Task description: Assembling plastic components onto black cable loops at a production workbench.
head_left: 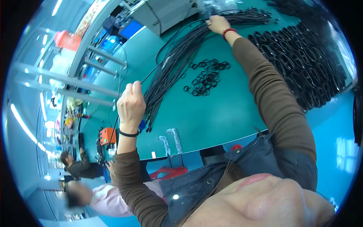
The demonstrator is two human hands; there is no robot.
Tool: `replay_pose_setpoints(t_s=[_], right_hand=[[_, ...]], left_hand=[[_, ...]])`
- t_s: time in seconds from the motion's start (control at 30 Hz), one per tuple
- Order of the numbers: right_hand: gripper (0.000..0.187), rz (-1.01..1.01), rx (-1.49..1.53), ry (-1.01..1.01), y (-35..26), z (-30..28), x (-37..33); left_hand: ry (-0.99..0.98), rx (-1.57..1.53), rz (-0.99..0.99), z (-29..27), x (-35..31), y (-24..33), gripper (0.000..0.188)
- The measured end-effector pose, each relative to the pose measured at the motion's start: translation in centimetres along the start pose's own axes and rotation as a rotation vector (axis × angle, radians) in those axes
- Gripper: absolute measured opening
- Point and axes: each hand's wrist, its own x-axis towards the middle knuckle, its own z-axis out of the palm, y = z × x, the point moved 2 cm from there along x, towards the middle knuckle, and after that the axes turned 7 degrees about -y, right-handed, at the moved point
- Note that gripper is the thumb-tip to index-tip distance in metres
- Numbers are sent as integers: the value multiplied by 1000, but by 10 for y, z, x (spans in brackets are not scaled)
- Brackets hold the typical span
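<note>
My left hand point(131, 106), a dark band at its wrist, is closed round a thin black cable point(151, 72) and holds it up over the left side of the table. Stretched far forward, my right hand point(219, 24) has its fingers pinched on a black cable at the far part of the bundle. That bundle of long, straight black cables point(176, 56) lies slantwise across the green table point(227, 109), between and below my hands. Right of it lies a loose heap of small black rings point(206, 80).
Rows of coiled black cables point(298, 64) cover the right side. A grey metal box point(162, 17) stands at the back, beside a shelf frame point(102, 56). An orange box point(107, 136) is at left, near two other people. Two fuzzy grey prongs point(174, 140) rise at the front edge.
</note>
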Motion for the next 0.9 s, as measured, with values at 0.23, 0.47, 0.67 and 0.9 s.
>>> replay_pose_setpoints(t_s=[0.23, 0.47, 0.67, 0.9], right_hand=[[22, -134, -318, -29, 31, 9, 14], [15, -447, -256, -195, 65, 21, 34], [30, -417, -104, -230, 51, 44, 62], [48, -329, -1, -157, -53, -28, 43]], left_hand=[[-161, 141, -130, 36, -88, -68, 16], [-7, 335, -377, -44, -174, -125, 22], [-26, 404, -484, -75, -167, -54, 10], [-61, 101, -581, -69, -157, -1, 10]])
